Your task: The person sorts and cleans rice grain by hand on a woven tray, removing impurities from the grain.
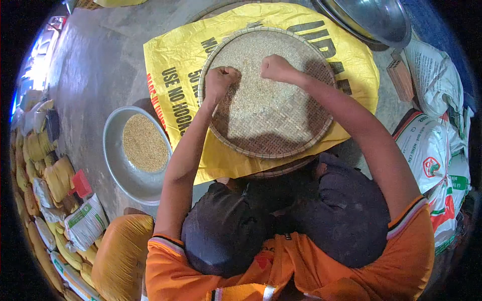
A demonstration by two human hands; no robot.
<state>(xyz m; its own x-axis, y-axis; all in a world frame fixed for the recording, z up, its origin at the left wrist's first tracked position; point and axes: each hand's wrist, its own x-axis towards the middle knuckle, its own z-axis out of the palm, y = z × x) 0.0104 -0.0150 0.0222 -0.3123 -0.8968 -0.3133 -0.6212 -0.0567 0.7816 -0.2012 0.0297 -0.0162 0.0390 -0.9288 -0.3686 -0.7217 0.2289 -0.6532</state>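
A round woven tray (268, 145) with pale grain (248, 52) spread over its upper part rests on a yellow printed sack (359, 70). Over the tray's left side is my left hand (221, 83), its fingers curled closed; what they hold, if anything, is too small to name. My right hand (277, 68) makes a closed fist above the grain near the tray's middle, and its contents are hidden. Bare weave shows in the lower part of the tray, where shadows of my arms fall.
To the left stands a metal basin (113, 168) with brown grain (145, 143) inside. Large metal bowls (386, 22) sit at the upper right. White printed sacks (424, 143) lie at the right, near a reddish brick (400, 80). Several filled sacks (123, 251) line the left.
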